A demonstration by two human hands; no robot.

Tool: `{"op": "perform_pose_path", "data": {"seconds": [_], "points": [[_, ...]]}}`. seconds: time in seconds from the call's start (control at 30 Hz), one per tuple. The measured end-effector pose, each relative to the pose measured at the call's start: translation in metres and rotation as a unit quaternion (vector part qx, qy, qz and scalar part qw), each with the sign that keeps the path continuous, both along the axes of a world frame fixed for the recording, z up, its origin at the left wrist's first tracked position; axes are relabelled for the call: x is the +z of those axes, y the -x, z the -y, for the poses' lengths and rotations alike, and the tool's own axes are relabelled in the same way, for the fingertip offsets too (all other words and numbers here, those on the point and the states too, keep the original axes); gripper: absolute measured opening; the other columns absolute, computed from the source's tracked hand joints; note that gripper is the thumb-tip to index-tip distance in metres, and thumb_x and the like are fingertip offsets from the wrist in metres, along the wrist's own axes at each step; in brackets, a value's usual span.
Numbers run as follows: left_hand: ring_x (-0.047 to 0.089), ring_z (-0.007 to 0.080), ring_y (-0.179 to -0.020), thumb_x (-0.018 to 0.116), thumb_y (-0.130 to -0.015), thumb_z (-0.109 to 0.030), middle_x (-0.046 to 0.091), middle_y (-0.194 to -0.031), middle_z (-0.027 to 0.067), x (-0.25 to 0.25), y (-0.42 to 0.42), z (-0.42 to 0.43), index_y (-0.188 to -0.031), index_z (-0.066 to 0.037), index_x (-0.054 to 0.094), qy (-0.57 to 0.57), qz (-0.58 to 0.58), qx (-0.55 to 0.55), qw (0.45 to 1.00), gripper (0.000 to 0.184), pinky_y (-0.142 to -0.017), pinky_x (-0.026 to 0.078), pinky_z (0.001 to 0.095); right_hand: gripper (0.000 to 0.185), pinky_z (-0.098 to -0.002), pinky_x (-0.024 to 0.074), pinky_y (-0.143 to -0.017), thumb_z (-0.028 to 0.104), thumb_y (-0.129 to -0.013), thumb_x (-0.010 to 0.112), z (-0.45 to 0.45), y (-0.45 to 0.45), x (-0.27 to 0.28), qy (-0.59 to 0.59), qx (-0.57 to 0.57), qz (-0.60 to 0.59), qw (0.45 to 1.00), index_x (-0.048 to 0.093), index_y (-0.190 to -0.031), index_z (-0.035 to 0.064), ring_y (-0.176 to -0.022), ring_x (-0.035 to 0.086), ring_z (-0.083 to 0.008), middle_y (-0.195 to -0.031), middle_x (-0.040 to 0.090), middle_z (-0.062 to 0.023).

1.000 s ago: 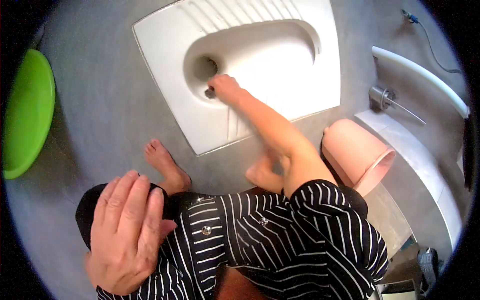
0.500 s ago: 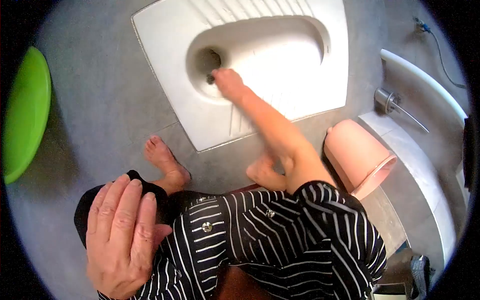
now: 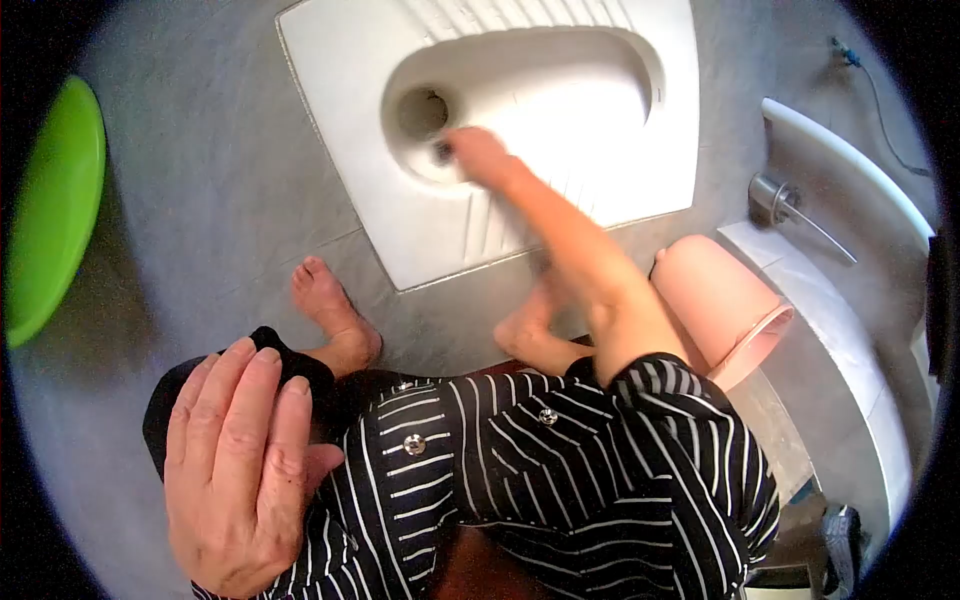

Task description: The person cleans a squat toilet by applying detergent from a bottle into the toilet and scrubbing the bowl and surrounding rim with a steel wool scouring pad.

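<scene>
A white squat toilet is set in the floor ahead of me, with a dark drain hole at the left end of its bowl. My right hand reaches down into the bowl, just right of and below the hole, with its fingers closed. A small dark grey thing like a scouring pad shows at the fingertips; blur hides its exact kind. My left hand lies flat over my dark-clothed left knee, fingers stretched out and holding nothing.
A green basin stands at the far left. On the right, a pink bucket lies tilted beside a tiled ledge. A metal holder with a thin handle is behind it. My bare left foot is on the grey floor.
My right hand has shifted slightly right and up within the bowl, with the dark thing still at its fingers. My left hand stays on the knee. The view has moved a little.
</scene>
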State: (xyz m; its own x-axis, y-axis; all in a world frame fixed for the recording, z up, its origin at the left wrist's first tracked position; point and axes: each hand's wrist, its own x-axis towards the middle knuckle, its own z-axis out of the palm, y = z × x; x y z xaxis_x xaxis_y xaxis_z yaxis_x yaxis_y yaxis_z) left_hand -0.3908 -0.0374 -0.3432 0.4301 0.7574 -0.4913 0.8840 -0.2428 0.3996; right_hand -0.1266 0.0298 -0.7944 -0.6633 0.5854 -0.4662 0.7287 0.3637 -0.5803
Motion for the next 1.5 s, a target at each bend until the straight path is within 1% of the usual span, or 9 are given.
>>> {"op": "perform_pose_path", "data": {"seconds": [0.07, 0.2, 0.3, 0.43, 0.57, 0.63, 0.77, 1.23, 1.5], "points": [[0.053, 0.0419, -0.114, 0.067, -0.077, -0.02, 0.055, -0.122, 0.0241, -0.002, -0.002, 0.006, -0.118, 0.004, 0.054, 0.002, -0.002, 0.006, 1.0, 0.049, -0.097, 0.042, 0.0514, 0.024, -0.0437, 0.0473, -0.087, 0.02, -0.084, 0.053, 0.006, 0.059, 0.01, 0.147, -0.097, -0.02, 0.984, 0.062, -0.102, 0.0079, -0.101, 0.058, -0.0358, -0.101, 0.064, -0.0165], [0.053, 0.0418, -0.114, 0.068, -0.075, -0.017, 0.055, -0.123, 0.0242, -0.012, 0.006, 0.027, -0.119, 0.004, 0.054, -0.003, 0.009, 0.024, 1.0, 0.05, -0.097, 0.042, 0.0511, 0.02, -0.0385, 0.0475, -0.074, 0.025, -0.082, 0.059, -0.015, -0.006, 0.01, 0.172, 0.111, -0.026, 0.978, 0.067, -0.091, 0.0086, -0.082, 0.06, -0.0313, -0.089, 0.065, -0.0165], [0.053, 0.042, -0.114, 0.069, -0.073, -0.014, 0.054, -0.123, 0.0243, -0.014, 0.007, 0.025, -0.118, 0.004, 0.054, -0.009, 0.006, 0.031, 0.999, 0.051, -0.097, 0.043, 0.051, 0.013, -0.0415, 0.0485, -0.064, 0.022, -0.077, 0.062, -0.066, -0.068, 0.036, 0.099, 0.195, 0.247, 0.944, 0.071, -0.075, 0.0127, -0.069, 0.063, -0.0289, -0.072, 0.067, -0.0121], [0.053, 0.0419, -0.114, 0.069, -0.072, -0.013, 0.055, -0.123, 0.0242, -0.001, 0.003, 0.018, -0.118, 0.004, 0.054, -0.004, 0.006, 0.016, 1.0, 0.051, -0.096, 0.043, 0.0512, 0.02, -0.0428, 0.0506, -0.077, 0.024, -0.079, 0.067, -0.087, -0.083, 0.067, 0.052, 0.135, 0.405, 0.903, 0.071, -0.092, 0.0088, -0.093, 0.065, -0.0268, -0.097, 0.07, -0.0099], [0.053, 0.0422, -0.113, 0.068, -0.075, -0.016, 0.055, -0.122, 0.0246, 0.002, 0.002, 0.017, -0.118, 0.005, 0.054, -0.017, -0.002, 0.009, 1.0, 0.05, -0.095, 0.043, 0.0516, 0.025, -0.0396, 0.0495, -0.072, 0.026, -0.073, 0.067, -0.046, -0.027, -0.02, 0.223, 0.172, 0.138, 0.95, 0.067, -0.086, 0.005, -0.085, 0.062, -0.0274, -0.091, 0.066, -0.0123], [0.054, 0.0427, -0.112, 0.067, -0.077, -0.017, 0.055, -0.121, 0.0249, 0.002, 0.003, 0.013, -0.118, 0.006, 0.053, -0.011, 0.01, -0.003, 1.0, 0.049, -0.095, 0.044, 0.0522, 0.018, -0.0395, 0.0413, -0.061, 0.016, -0.074, 0.052, -0.017, 0.042, 0.007, 0.226, 0.096, 0.01, 0.969, 0.058, -0.082, 0.0007, -0.065, 0.05, -0.025, -0.071, 0.056, -0.0172], [0.055, 0.0431, -0.111, 0.065, -0.08, -0.021, 0.056, -0.119, 0.0253, -0.012, 0.009, 0.02, -0.118, 0.006, 0.053, -0.025, 0.028, 0.009, 0.999, 0.048, -0.093, 0.044, 0.0534, 0.023, -0.0428, 0.0463, -0.072, 0.018, -0.079, 0.055, 0.002, 0.041, 0.042, 0.143, -0.091, -0.119, 0.978, 0.062, -0.095, 0.0022, -0.08, 0.058, -0.0364, -0.086, 0.063, -0.0195], [0.057, 0.0436, -0.108, 0.062, -0.084, -0.025, 0.057, -0.116, 0.0267, -0.016, 0.017, 0.019, -0.116, 0.007, 0.055, -0.043, 0.059, -0.02, 0.997, 0.046, -0.091, 0.045, 0.0553, 0.01, -0.0383, 0.0399, -0.063, 0.013, -0.077, 0.055, 0.139, 0.014, 0.093, -0.21, 0.117, -0.173, 0.955, 0.053, -0.087, 0.0105, -0.075, 0.054, -0.022, -0.077, 0.053, -0.0041], [0.056, 0.0428, -0.109, 0.061, -0.083, -0.026, 0.057, -0.117, 0.0261, -0.026, 0.009, 0.026, -0.114, 0.008, 0.056, -0.022, 0.058, -0.023, 0.998, 0.045, -0.091, 0.045, 0.0545, 0.02, -0.0386, 0.0365, -0.066, 0.009, -0.076, 0.055, 0.084, 0.054, 0.065, -0.318, -0.072, -0.075, 0.942, 0.057, -0.095, 0.011, -0.074, 0.05, -0.0233, -0.082, 0.052, -0.0047]]}}
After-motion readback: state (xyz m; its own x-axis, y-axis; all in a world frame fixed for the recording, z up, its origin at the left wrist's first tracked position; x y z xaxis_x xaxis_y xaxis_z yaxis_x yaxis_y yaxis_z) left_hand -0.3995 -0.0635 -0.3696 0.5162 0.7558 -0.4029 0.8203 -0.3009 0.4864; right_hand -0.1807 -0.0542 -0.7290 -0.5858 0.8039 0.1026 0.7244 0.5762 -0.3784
